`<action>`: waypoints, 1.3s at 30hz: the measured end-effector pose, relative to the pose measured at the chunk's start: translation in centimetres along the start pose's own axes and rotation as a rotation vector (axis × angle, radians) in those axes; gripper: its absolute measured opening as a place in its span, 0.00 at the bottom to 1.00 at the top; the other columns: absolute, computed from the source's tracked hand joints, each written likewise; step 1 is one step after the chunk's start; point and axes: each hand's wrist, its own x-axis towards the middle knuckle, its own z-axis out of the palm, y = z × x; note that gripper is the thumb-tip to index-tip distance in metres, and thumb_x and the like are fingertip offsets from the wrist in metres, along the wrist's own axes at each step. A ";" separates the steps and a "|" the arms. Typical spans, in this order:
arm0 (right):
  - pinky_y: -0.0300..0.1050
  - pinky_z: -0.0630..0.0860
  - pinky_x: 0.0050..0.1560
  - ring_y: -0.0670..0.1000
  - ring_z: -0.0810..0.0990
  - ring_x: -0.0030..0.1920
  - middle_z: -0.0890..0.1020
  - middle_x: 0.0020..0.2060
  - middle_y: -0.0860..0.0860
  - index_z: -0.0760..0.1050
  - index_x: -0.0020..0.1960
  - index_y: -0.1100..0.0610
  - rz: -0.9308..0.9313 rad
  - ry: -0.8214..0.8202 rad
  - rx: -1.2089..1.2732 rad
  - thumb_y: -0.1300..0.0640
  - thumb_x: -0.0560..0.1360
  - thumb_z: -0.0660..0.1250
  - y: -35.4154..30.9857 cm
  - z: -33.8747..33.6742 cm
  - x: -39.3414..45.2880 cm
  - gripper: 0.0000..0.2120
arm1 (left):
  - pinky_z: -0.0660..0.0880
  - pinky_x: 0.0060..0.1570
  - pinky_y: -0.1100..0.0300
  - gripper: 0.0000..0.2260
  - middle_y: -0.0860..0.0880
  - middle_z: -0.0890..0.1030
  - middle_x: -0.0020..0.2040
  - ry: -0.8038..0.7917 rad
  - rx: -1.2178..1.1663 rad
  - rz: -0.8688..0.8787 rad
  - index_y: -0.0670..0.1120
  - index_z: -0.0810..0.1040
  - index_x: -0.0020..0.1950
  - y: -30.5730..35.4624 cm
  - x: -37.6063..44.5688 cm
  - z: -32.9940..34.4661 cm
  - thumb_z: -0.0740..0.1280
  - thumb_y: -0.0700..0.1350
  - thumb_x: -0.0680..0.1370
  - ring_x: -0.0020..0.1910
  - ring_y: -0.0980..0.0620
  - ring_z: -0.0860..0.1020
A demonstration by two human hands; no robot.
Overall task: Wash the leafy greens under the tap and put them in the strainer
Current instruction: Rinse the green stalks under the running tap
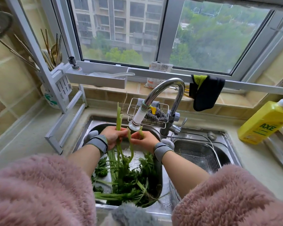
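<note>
Directly below the tap's white nozzle (136, 120), two bare hands meet over the left basin of a steel sink (192, 136). Both wrists wear grey bands, and fluffy pink sleeves (39, 190) cover the forearms lower down.

The left hand (112, 136) grips a bunch of long green stalks (118, 116), fingers curled round them; the cut ends stick up past the hand, tilted slightly left, and the leafy ends hang down toward the basin. The right hand (145, 139) pinches a single stalk (131, 147), which bends down and away to the leaves below. The two hands are close together, nearly touching at the fingertips.

More leafy greens (129, 180) lie loose in the bottom of the left basin, stems and dark leaves tangled and wet. Whether water is running from the nozzle cannot be told.

In the right basin sits a rectangular wire-mesh strainer (198, 154), with no greens visible in it.

Behind the curved chrome tap (168, 86), a small wire rack (134, 106) holds a metal scouring pad (157, 115). A dark cloth (206, 93) hangs from a white rail under the window. A yellow bottle of dish soap (263, 123) stands on the counter to the right. At the left, a white holder (60, 79) carries chopsticks and spoons.
</note>
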 end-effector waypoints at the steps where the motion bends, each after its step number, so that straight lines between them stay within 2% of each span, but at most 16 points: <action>1: 0.28 0.70 0.38 0.40 0.73 0.35 0.77 0.36 0.45 0.78 0.48 0.57 0.020 0.007 -0.025 0.60 0.75 0.67 0.2 0.0 0.0 0.03 | 0.68 0.33 0.62 0.04 0.47 0.75 0.31 0.004 0.015 -0.011 0.40 0.78 0.42 -0.2 0.1 -0.3 0.68 0.39 0.75 0.29 0.54 0.70; 3: 0.33 0.69 0.38 0.42 0.71 0.35 0.74 0.34 0.46 0.72 0.40 0.53 0.055 0.053 -0.035 0.58 0.78 0.62 0.5 -0.2 0.1 0.08 | 0.66 0.33 0.64 0.06 0.48 0.73 0.34 -0.010 0.025 -0.057 0.40 0.77 0.48 -0.6 0.2 -0.8 0.66 0.42 0.77 0.31 0.55 0.67; 4: 0.36 0.68 0.38 0.44 0.71 0.35 0.74 0.34 0.47 0.70 0.40 0.53 0.094 0.081 0.008 0.58 0.79 0.59 0.7 -0.2 0.2 0.10 | 0.66 0.32 0.65 0.08 0.48 0.72 0.34 -0.024 0.008 -0.089 0.39 0.76 0.53 -0.8 0.2 -1.0 0.65 0.44 0.78 0.31 0.55 0.67; 7: 0.39 0.70 0.34 0.48 0.71 0.33 0.73 0.32 0.51 0.65 0.48 0.57 0.153 0.132 0.149 0.57 0.82 0.52 0.5 0.0 0.0 0.07 | 0.67 0.33 0.62 0.10 0.46 0.72 0.34 -0.102 -0.044 -0.154 0.41 0.72 0.58 -1.5 0.1 -1.0 0.60 0.44 0.80 0.31 0.53 0.67; 10: 0.49 0.75 0.44 0.48 0.73 0.30 0.72 0.28 0.51 0.63 0.52 0.58 0.150 0.146 0.221 0.55 0.82 0.52 0.5 0.5 0.0 0.06 | 0.71 0.33 0.58 0.08 0.45 0.72 0.33 -0.263 -0.031 -0.212 0.43 0.72 0.57 -2.0 -0.4 -0.6 0.57 0.42 0.81 0.30 0.52 0.70; 11: 0.48 0.77 0.41 0.48 0.72 0.28 0.71 0.28 0.50 0.64 0.51 0.58 0.156 0.141 0.285 0.55 0.82 0.53 0.5 0.5 0.0 0.07 | 0.73 0.33 0.58 0.08 0.46 0.72 0.33 -0.309 -0.014 -0.230 0.43 0.72 0.58 -2.2 -0.5 -0.5 0.56 0.41 0.82 0.29 0.52 0.71; 12: 0.43 0.75 0.35 0.48 0.70 0.27 0.69 0.28 0.50 0.66 0.48 0.58 0.159 0.127 0.323 0.54 0.81 0.55 0.5 0.5 -0.1 0.08 | 0.74 0.32 0.58 0.09 0.46 0.72 0.33 -0.344 0.006 -0.244 0.43 0.73 0.58 -2.3 -0.6 -0.4 0.56 0.41 0.82 0.29 0.52 0.71; 13: 0.40 0.70 0.30 0.47 0.67 0.26 0.68 0.28 0.49 0.68 0.45 0.57 0.157 0.111 0.336 0.52 0.80 0.57 0.3 0.5 -0.2 0.10 | 0.75 0.31 0.59 0.09 0.46 0.73 0.33 -0.366 0.026 -0.257 0.42 0.74 0.57 -2.4 -0.6 -0.3 0.57 0.41 0.81 0.29 0.52 0.72; 15: 0.37 0.64 0.28 0.45 0.64 0.26 0.67 0.27 0.48 0.72 0.41 0.55 0.142 0.079 0.332 0.48 0.77 0.62 0.3 0.3 -0.4 0.11 | 0.75 0.31 0.60 0.08 0.46 0.73 0.32 -0.393 0.075 -0.283 0.42 0.76 0.56 -2.6 -0.7 -0.1 0.59 0.41 0.81 0.29 0.53 0.71; 17: 0.37 0.64 0.29 0.45 0.65 0.26 0.69 0.27 0.48 0.74 0.39 0.55 0.139 0.068 0.336 0.49 0.75 0.66 0.4 0.3 -0.4 0.11 | 0.74 0.31 0.61 0.09 0.46 0.72 0.33 -0.404 0.136 -0.299 0.41 0.77 0.56 -2.8 -0.8 0.1 0.61 0.41 0.80 0.30 0.53 0.71; 21: 0.37 0.68 0.30 0.47 0.71 0.29 0.75 0.30 0.51 0.76 0.36 0.56 0.141 0.094 0.331 0.56 0.75 0.67 0.7 0.3 -0.3 0.10 | 0.75 0.33 0.60 0.11 0.46 0.73 0.34 -0.393 0.181 -0.295 0.39 0.76 0.58 -2.9 -0.9 0.3 0.61 0.43 0.80 0.30 0.52 0.72; 24: 0.34 0.65 0.26 0.43 0.67 0.23 0.75 0.25 0.49 0.77 0.38 0.58 0.153 0.106 0.367 0.58 0.78 0.63 0.8 0.3 -0.3 0.11 | 0.76 0.32 0.60 0.10 0.45 0.73 0.34 -0.338 0.156 -0.258 0.39 0.76 0.53 -2.9 -0.8 0.1 0.60 0.44 0.80 0.30 0.51 0.73; 27: 0.34 0.64 0.25 0.43 0.66 0.22 0.75 0.24 0.48 0.77 0.39 0.59 0.154 0.090 0.386 0.59 0.79 0.61 0.6 0.5 -0.4 0.12 | 0.71 0.31 0.62 0.08 0.47 0.72 0.33 -0.289 0.263 -0.217 0.41 0.77 0.46 -2.9 -0.6 0.1 0.61 0.43 0.80 0.30 0.53 0.70; 31: 0.36 0.66 0.27 0.46 0.67 0.26 0.76 0.26 0.50 0.75 0.38 0.58 0.123 0.109 0.322 0.61 0.77 0.63 0.6 0.7 -0.5 0.10 | 0.67 0.31 0.62 0.10 0.48 0.72 0.32 -0.271 0.383 -0.199 0.43 0.77 0.44 -2.9 -0.4 0.2 0.61 0.45 0.80 0.29 0.54 0.68; 35: 0.41 0.67 0.32 0.48 0.67 0.28 0.73 0.28 0.54 0.74 0.35 0.58 0.123 0.095 0.197 0.62 0.77 0.62 1.0 0.9 0.0 0.12 | 0.65 0.26 0.66 0.10 0.50 0.72 0.29 -0.203 0.601 -0.049 0.46 0.76 0.42 -3.0 -0.3 0.3 0.62 0.48 0.80 0.24 0.55 0.67; 39: 0.47 0.70 0.41 0.48 0.69 0.30 0.72 0.29 0.52 0.74 0.34 0.55 0.139 0.063 -0.008 0.59 0.78 0.61 0.8 0.9 0.4 0.13 | 0.66 0.30 0.66 0.09 0.51 0.73 0.30 -0.149 0.726 0.053 0.46 0.75 0.40 -3.0 -0.1 0.2 0.63 0.48 0.79 0.28 0.56 0.68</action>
